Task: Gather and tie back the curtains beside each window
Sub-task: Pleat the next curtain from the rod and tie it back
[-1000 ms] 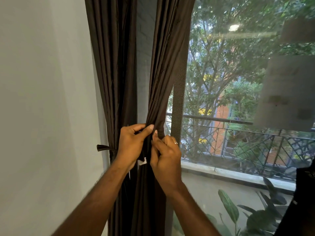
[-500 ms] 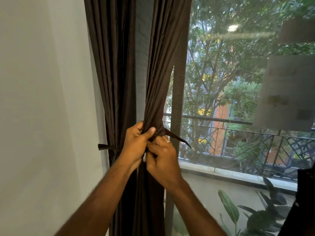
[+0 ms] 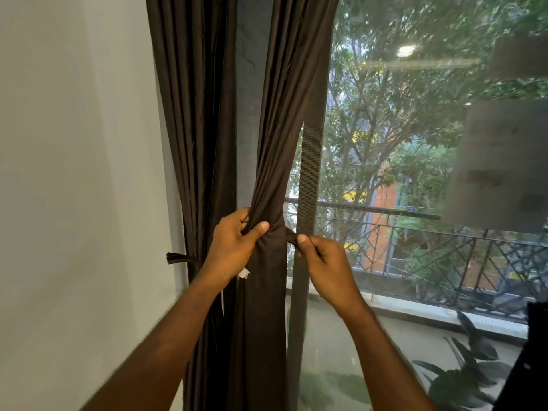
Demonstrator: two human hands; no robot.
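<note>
Two dark brown curtain panels hang beside the window. The right panel (image 3: 284,129) is gathered into a narrow bundle at waist height. My left hand (image 3: 234,247) grips that bundle from the left, thumb pressed across its front. My right hand (image 3: 323,262) pinches the end of a dark tie strap (image 3: 291,236) that comes out from the bundle's right side. The left panel (image 3: 195,129) hangs against the wall, bound by its own tie (image 3: 178,258) whose end sticks out to the left. A small white tag (image 3: 244,273) shows below my left hand.
A white wall (image 3: 74,173) fills the left. A dark vertical window frame strip (image 3: 308,173) stands just right of the bundle. Behind the glass (image 3: 415,143) are a balcony railing (image 3: 444,253), trees and potted leaves (image 3: 468,372) at lower right.
My right hand moved right, away from my left hand, drawing the tie strap out from the bundle. My left hand stayed gripping the gathered curtain.
</note>
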